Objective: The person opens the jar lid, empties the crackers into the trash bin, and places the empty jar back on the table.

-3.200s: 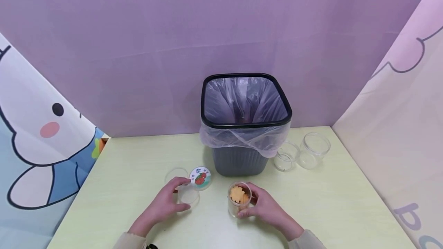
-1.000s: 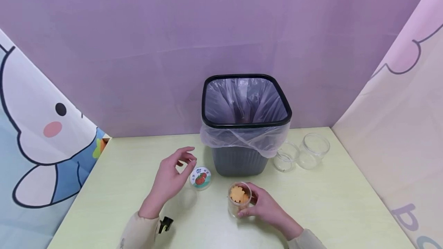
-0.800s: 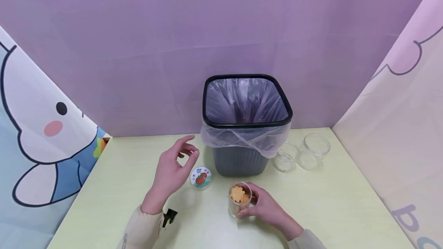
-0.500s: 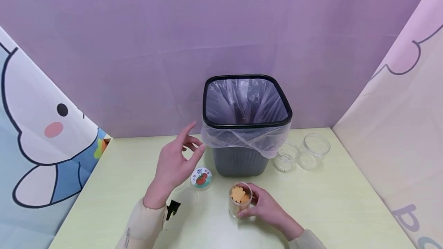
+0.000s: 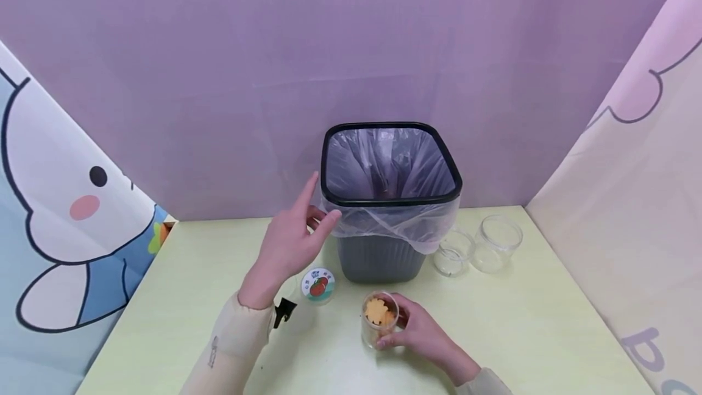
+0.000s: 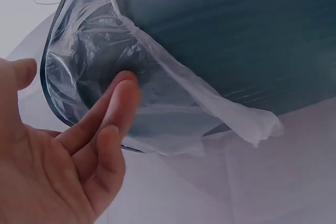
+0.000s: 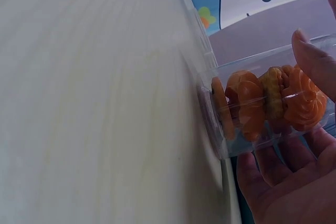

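My right hand [image 5: 419, 334] grips a clear round jar [image 5: 370, 338] standing on the table. In it lie flower-shaped orange-yellow biscuits [image 5: 378, 311]; the right wrist view shows them stacked with orange ruffled pieces [image 7: 307, 100] that look like swirled cream. Thumb and fingers lie on opposite sides of the jar. My left hand [image 5: 290, 241] is raised at the left side of the lined bin [image 5: 381, 261], index finger stretched up, the other fingers loosely bent. In the left wrist view nothing shows in that hand [image 6: 58, 166], and the bin's plastic liner [image 6: 184, 80] hangs behind its fingers.
A round lid [image 5: 317, 285] with a tomato picture lies left of the jar, and a faint clear ring [image 5: 297, 283] shows beside it, partly behind my left arm. Two clear jars [image 5: 496, 249] stand right of the bin. A purple cloth wall [image 5: 247, 108] rises behind.
From the clear rings near the lid, my left hand has risen and moved up and right to the bin's left side, its index finger straightening. My right hand keeps holding the jar in place.
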### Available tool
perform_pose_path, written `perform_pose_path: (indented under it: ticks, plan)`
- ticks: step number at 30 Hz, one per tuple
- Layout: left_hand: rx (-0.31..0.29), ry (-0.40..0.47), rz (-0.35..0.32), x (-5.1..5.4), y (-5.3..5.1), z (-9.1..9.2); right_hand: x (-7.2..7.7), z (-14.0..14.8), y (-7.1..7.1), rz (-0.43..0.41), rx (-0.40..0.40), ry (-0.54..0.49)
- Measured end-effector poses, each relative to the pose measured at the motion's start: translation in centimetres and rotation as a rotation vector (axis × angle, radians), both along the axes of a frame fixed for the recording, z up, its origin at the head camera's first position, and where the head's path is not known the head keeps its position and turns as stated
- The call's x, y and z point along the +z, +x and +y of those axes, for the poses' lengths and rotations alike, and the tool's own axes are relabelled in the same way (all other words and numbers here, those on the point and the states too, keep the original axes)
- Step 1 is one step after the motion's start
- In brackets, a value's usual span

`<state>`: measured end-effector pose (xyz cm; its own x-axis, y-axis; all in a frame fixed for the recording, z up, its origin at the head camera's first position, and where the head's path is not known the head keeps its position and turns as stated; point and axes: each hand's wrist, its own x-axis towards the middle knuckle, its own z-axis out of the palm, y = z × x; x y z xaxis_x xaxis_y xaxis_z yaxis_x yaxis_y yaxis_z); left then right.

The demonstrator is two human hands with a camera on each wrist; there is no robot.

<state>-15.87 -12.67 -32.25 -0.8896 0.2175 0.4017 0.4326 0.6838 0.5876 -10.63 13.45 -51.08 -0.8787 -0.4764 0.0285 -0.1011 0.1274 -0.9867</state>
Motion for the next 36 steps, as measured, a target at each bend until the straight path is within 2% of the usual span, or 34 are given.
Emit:
perform_pose_path:
  ticks: [6, 15, 21, 29, 36]
  plan:
    - [-0.016, 0.018, -0.144, 0.9, -0.4, 0.4, 0.1, 0.1, 0.0, 0.002, 0.0, 0.0]
    - [-0.001, -0.01, -0.216, 2.3, -0.9, 1.3, 0.1, 0.0, 0.0, 0.006, 0.001, 0.001]
    - [0.024, 0.043, -0.306, 2.4, -1.0, 1.9, 0.2, -0.4, 0.1, 0.007, 0.0, 0.004]
    - [0.001, 0.142, -0.34, 2.3, -1.2, 2.7, 0.4, -0.6, 0.7, 0.036, -0.067, 0.047]
    - [0.01, 0.158, -0.314, 1.9, -1.2, 3.0, 0.3, 0.0, 0.7, 0.098, -0.147, 0.089]
